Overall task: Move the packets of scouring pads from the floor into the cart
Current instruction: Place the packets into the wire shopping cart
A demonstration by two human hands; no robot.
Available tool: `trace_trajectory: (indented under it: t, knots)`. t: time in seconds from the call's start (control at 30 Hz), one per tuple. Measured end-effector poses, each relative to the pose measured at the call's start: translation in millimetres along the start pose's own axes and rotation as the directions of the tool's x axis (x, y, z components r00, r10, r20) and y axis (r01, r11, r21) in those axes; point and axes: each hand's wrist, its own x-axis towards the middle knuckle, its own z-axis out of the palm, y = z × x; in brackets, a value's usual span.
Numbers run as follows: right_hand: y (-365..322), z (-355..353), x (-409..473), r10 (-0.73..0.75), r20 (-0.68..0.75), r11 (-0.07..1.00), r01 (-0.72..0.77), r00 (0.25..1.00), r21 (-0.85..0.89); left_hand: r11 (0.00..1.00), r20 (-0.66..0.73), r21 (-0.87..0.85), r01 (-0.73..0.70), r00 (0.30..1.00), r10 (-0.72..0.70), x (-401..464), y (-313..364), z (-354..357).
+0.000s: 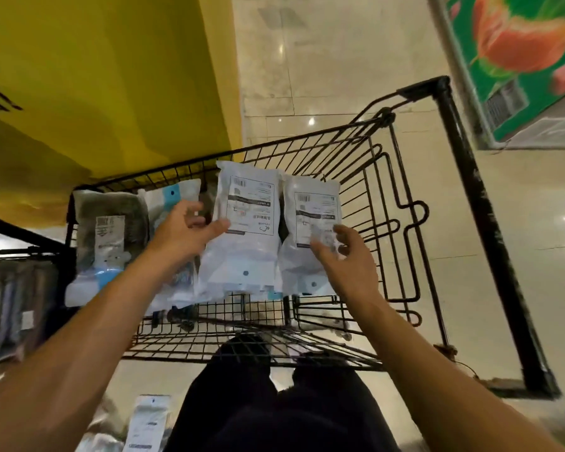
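White labelled packets lying side by side inside black wire cart, more packets on the floor

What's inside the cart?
The cart holds white packets, side by side, and one dark packet on the left. What lies beneath them is covered.

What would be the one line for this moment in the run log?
left hand: holds middle packet | right hand: touches right packet | both packets in cart | more packets on floor
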Motion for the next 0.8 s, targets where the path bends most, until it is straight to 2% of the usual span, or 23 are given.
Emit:
trace_trajectory:
  t: [0.13, 0.33, 0.43, 0.57, 0.67, 0.8]
  knots:
    - [2.1, -14.1, -23.2, -0.041, 0.151, 0.998, 0.049, 0.988, -0.047, 0.997, 0.007, -0.071, 0.002, 1.000, -0.002, -63.0, -17.1, -16.0]
    - [-6.0, -26.7, -47.6, -0.108, 0.404, 0.993, 0.119, 0.908, 0.000, 0.993, -0.117, -0.114, -0.008, 0.993, -0.006, -156.6, -64.9, -1.0]
    - [-10.7, -21.5, -61.6, -0.149, 0.527, 0.984, 0.176, 0.837, -0.001, 0.978, -0.224, -0.209, 0.022, 0.972, -0.070, -202.3, -88.2, 10.6]
    - [-11.6, -7.4, -82.5, -0.163, 0.686, 0.967, 0.252, 0.709, -0.030, 0.944, -0.383, -0.320, 0.083, 0.900, -0.209, -266.2, -116.7, 26.6]
    - [-7.4, 6.0, -101.7, -0.145, 0.758, 0.967, 0.254, 0.636, -0.027, 0.908, -0.448, -0.404, 0.109, 0.842, -0.301, -314.7, -133.5, 41.3]
    - [-4.3, 21.9, -134.4, -0.111, 0.881, 0.928, 0.364, 0.461, -0.073, 0.860, -0.457, -0.490, 0.142, 0.799, -0.392, -371.8, -167.1, 66.6]
